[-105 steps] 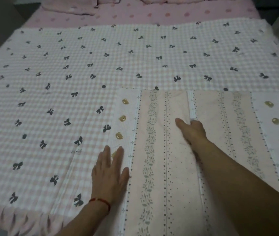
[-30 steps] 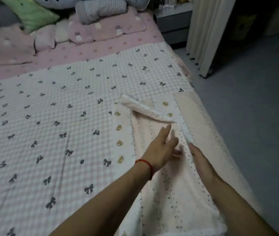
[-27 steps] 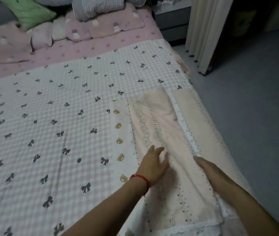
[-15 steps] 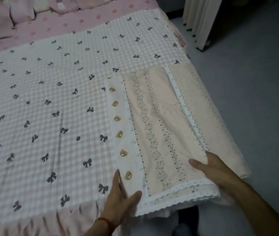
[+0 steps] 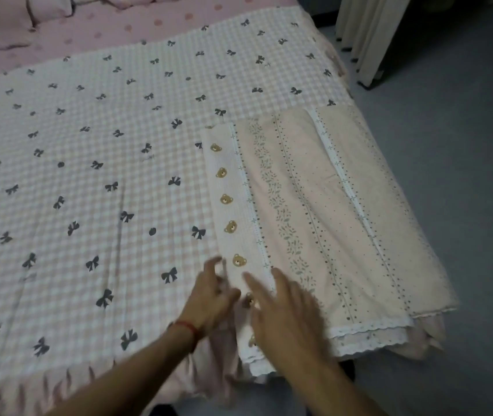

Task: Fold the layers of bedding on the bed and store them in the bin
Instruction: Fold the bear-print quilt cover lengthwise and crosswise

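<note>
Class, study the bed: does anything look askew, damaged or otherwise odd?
Nothing is damaged. The folded peach lace-edged sheet lies skewed: its right layer hangs off the bed's corner, and its lace hems are stepped. Both hands are motion-blurred.

i see the folded sheet (image 5: 323, 211) lying on the blanket (image 5: 89, 175) at the bed's near right corner; my left hand (image 5: 212, 298) and right hand (image 5: 284, 307) sit over its near left edge; pillows (image 5: 44, 7) lie far behind; a curtain (image 5: 365, 34) hangs beyond the bed's right side.
</note>
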A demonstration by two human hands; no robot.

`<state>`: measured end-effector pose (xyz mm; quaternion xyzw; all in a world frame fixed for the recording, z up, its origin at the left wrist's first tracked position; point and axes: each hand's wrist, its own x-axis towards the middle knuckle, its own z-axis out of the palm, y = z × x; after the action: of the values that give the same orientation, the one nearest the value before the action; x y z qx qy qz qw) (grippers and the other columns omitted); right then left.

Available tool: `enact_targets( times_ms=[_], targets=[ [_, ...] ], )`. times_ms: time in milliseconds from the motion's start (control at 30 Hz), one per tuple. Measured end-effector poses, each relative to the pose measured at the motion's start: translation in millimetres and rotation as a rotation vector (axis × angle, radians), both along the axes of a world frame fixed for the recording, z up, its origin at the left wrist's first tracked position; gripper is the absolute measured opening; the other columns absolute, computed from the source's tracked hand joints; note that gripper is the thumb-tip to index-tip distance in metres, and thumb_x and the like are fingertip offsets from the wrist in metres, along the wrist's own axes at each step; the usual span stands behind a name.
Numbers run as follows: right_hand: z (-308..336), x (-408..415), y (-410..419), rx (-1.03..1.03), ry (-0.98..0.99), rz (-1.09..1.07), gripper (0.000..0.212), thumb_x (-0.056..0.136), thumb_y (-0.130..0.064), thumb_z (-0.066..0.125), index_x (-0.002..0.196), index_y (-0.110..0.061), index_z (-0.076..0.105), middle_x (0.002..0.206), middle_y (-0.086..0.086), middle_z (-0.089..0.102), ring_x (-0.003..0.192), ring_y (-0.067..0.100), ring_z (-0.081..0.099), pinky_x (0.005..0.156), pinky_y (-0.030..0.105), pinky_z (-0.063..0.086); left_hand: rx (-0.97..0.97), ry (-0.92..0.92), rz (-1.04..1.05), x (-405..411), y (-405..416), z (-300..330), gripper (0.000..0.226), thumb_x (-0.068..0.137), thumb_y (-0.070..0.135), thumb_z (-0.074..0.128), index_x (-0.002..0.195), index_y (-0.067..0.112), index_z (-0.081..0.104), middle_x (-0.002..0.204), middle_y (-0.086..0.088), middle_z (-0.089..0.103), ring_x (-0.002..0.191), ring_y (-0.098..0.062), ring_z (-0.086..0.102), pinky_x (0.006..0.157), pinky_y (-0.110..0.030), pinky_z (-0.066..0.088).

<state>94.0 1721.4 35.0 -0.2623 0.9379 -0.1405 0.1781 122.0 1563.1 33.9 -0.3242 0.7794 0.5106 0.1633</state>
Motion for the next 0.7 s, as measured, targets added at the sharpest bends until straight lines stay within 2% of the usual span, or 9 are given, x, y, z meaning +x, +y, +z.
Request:
enact_targets(
  times_ms=[67, 167, 267, 333, 400, 433, 533, 600, 700],
  targets=[
    [2.0, 6.7, -32.3, -0.033, -0.07, 0.024, 0.059, 0.1, -0.027, 0.054, 0.153, -0.039, 0.031, 0.163, 0.018, 0.021, 0.135, 0.034, 0.048, 0.1, 0.043, 0.048, -0.087, 0.069, -0.114, -38.6, -31.5, -4.2, 0.087, 0.086, -0.011, 0.059, 0.153, 0.034, 0.026, 0.128, -0.003, 0.052, 0.11, -0.019, 0.063, 0.072, -0.024, 0.06],
    [-3.0, -2.8, -53.5, 0.018, -0.219, -0.008, 0.068, 0.103, -0.016, 0.042, 0.158, -0.043, 0.013, 0.166, 0.019, -0.005, 0.132, 0.038, 0.047, 0.099, 0.043, 0.046, -0.24, 0.124, -0.208, -102.6, -71.0, -24.7, 0.081, 0.09, -0.014, 0.043, 0.15, 0.04, 0.039, 0.158, -0.009, 0.037, 0.138, -0.031, 0.045, 0.104, -0.044, 0.052],
    [-18.6, 0.8, -57.4, 0.075, -0.356, -0.139, 0.063, 0.105, -0.028, 0.036, 0.161, -0.032, 0.007, 0.16, 0.026, 0.025, 0.117, 0.041, 0.057, 0.095, 0.047, 0.05, -0.191, 0.164, -0.067, -157.3, -91.2, -28.6, 0.056, 0.097, 0.004, 0.052, 0.143, 0.036, 0.054, 0.159, -0.008, 0.038, 0.138, -0.031, 0.046, 0.111, -0.047, 0.045],
    [-32.8, 6.2, -64.0, 0.121, -0.295, -0.232, 0.061, 0.099, -0.031, 0.053, 0.156, -0.031, 0.031, 0.154, 0.036, 0.032, 0.104, 0.048, 0.062, 0.083, 0.052, 0.054, -0.135, 0.198, 0.053, -185.5, -98.2, -27.0, 0.053, 0.094, -0.003, 0.049, 0.134, 0.029, 0.065, 0.153, -0.004, 0.047, 0.13, -0.024, 0.053, 0.098, -0.033, 0.053],
    [-42.0, 1.9, -74.5, 0.185, -0.241, -0.185, 0.044, 0.066, -0.02, 0.088, 0.109, -0.02, 0.077, 0.139, 0.05, 0.038, 0.07, 0.049, 0.063, 0.055, 0.05, 0.052, -0.122, 0.227, 0.144, -207.6, -110.9, -27.8, 0.067, 0.087, -0.017, 0.037, 0.127, 0.025, 0.07, 0.146, -0.005, 0.054, 0.116, -0.021, 0.057, 0.082, -0.029, 0.054],
    [-44.1, -5.6, -74.6, 0.22, -0.272, -0.181, 0.038, 0.05, -0.02, 0.095, 0.082, -0.009, 0.077, 0.121, 0.051, 0.053, 0.058, 0.045, 0.059, 0.048, 0.045, 0.048, -0.147, 0.24, 0.133, -214.7, -119.4, -30.4, 0.071, 0.084, -0.02, 0.034, 0.124, 0.024, 0.072, 0.143, -0.005, 0.056, 0.116, -0.022, 0.057, 0.086, -0.031, 0.053],
    [-53.5, -29.8, -56.5, 0.201, -0.166, -0.146, 0.041, 0.043, -0.025, 0.098, 0.065, -0.011, 0.067, 0.073, 0.024, 0.062, 0.05, 0.033, 0.054, 0.046, 0.036, 0.043, -0.37, 0.269, -0.286, -229.2, -140.9, -31.7, 0.072, 0.081, -0.026, 0.045, 0.13, 0.021, 0.068, 0.141, 0.0, 0.056, 0.119, -0.024, 0.059, 0.1, -0.038, 0.053],
    [-44.6, -39.8, -39.9, 0.137, -0.07, -0.147, 0.043, 0.036, -0.015, 0.098, 0.067, -0.015, 0.068, 0.062, 0.012, 0.057, 0.042, 0.027, 0.052, 0.042, 0.029, 0.032, -0.698, 0.223, -0.678, -236.6, -148.6, -25.6, 0.068, 0.081, -0.016, 0.062, 0.137, 0.023, 0.062, 0.146, 0.003, 0.05, 0.114, -0.02, 0.055, 0.1, -0.034, 0.049],
    [-8.0, -44.9, -25.6, 0.104, 0.081, -0.071, 0.032, 0.05, -0.007, 0.08, 0.078, -0.019, 0.071, 0.064, 0.005, 0.057, 0.04, 0.021, 0.052, 0.044, 0.033, 0.02, -1.041, 0.341, -0.8, -244.5, -155.1, -11.1, 0.03, 0.088, 0.006, 0.073, 0.113, 0.022, 0.076, 0.12, -0.004, 0.065, 0.109, -0.029, 0.054, 0.088, -0.044, 0.053]
  ],
)
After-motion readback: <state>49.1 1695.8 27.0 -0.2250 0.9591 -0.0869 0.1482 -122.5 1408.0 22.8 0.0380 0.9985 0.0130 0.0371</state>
